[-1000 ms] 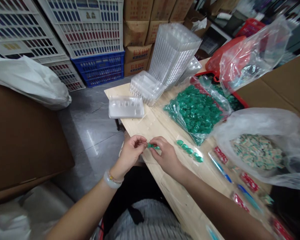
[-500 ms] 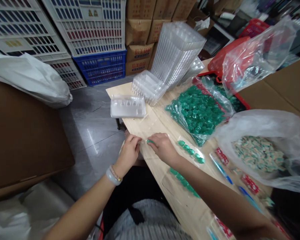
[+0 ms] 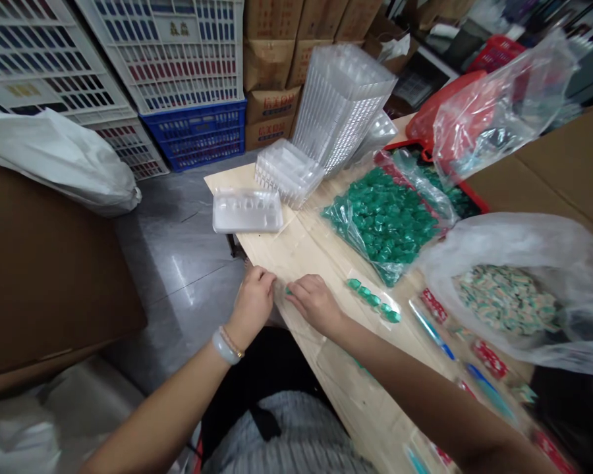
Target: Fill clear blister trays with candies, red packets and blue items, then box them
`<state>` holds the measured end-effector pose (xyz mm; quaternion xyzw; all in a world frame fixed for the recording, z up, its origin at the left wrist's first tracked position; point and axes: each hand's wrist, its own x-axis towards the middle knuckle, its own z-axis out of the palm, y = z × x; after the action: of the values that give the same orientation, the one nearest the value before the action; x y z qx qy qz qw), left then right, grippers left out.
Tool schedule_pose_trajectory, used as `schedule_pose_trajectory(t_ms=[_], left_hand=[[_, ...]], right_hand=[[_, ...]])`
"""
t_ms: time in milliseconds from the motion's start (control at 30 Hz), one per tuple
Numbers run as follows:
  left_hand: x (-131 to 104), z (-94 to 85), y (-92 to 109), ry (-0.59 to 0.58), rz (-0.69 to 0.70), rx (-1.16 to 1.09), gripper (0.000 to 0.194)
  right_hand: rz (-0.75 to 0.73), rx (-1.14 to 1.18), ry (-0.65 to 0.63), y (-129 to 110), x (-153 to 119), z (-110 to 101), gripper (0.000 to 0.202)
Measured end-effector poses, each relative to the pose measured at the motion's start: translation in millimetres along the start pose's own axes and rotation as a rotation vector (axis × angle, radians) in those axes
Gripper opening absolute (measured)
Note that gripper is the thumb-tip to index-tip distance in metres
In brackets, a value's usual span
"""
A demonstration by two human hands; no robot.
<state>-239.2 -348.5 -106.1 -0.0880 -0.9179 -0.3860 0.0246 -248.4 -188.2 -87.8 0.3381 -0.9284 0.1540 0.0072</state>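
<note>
Over the table's near edge, my left hand (image 3: 254,297) is pinched closed; what its fingertips hold, if anything, is too small to make out. Just to its right, my right hand (image 3: 317,304) has its fingers closed on a small green piece (image 3: 288,290), mostly covered by them. A clear strip with a row of shiny green pieces (image 3: 373,300) lies right of that hand. Beneath my right forearm a second green row is almost wholly hidden. Farther back, a clear bag of many green pieces (image 3: 388,214) rests on the wooden table (image 3: 277,253).
A shallow clear tray (image 3: 247,212) sits at the table's far left corner, beside tall stacked clear trays (image 3: 338,105). To the right are an open white bag of small printed pieces (image 3: 508,299), a blue pen-like item (image 3: 432,329) and red packets (image 3: 489,359). Crates (image 3: 195,135) stand behind.
My right hand has turned slightly and its fingers cover more of the green piece. My right forearm now hides most of the nearer green row. The view has shifted a little.
</note>
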Motion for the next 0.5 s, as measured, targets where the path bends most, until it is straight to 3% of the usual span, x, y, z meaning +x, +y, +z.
schedule_pose_trajectory(t_ms=[300, 500], left_hand=[[0, 1.6, 0, 0.007, 0.009, 0.022, 0.019], [0, 1.4, 2, 0.000, 0.012, 0.031, 0.020]], right_hand=[[0.156, 0.429, -0.064, 10, -7, -14, 0.027], [0.203, 0.476, -0.021, 11, -2, -15, 0.024]])
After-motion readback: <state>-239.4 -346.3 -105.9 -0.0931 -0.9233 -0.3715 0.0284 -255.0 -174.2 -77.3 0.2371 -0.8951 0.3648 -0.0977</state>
